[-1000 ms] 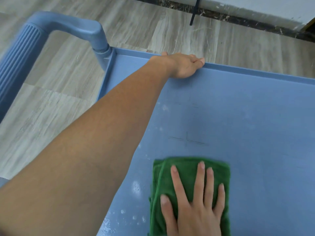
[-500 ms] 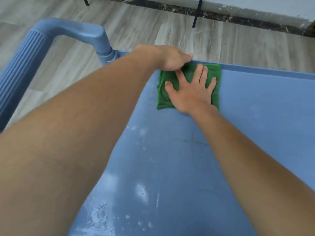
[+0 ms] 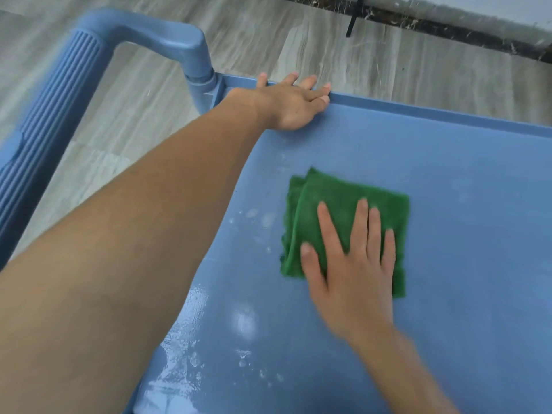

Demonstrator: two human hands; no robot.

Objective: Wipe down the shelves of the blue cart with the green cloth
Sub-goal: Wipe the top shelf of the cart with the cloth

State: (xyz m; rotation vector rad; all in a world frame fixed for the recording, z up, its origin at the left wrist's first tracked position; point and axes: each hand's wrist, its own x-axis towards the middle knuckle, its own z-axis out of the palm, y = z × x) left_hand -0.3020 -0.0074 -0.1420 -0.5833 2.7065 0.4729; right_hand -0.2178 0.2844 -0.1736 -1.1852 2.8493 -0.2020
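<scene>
One blue cart [image 3: 448,162], one green cloth [image 3: 337,198] (folded), two hands: left hand [image 3: 289,106], right hand [image 3: 352,279].

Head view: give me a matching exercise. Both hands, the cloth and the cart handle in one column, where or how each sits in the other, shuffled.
Column 1:
1. left hand
2. right hand
3. green cloth
4. cart handle

Column 2:
A. folded, lying on the shelf
B. ribbed, at the left of the frame
C. resting on the far rim
D. pressing flat on the cloth

Pairs: 1-C, 2-D, 3-A, 4-B
</scene>
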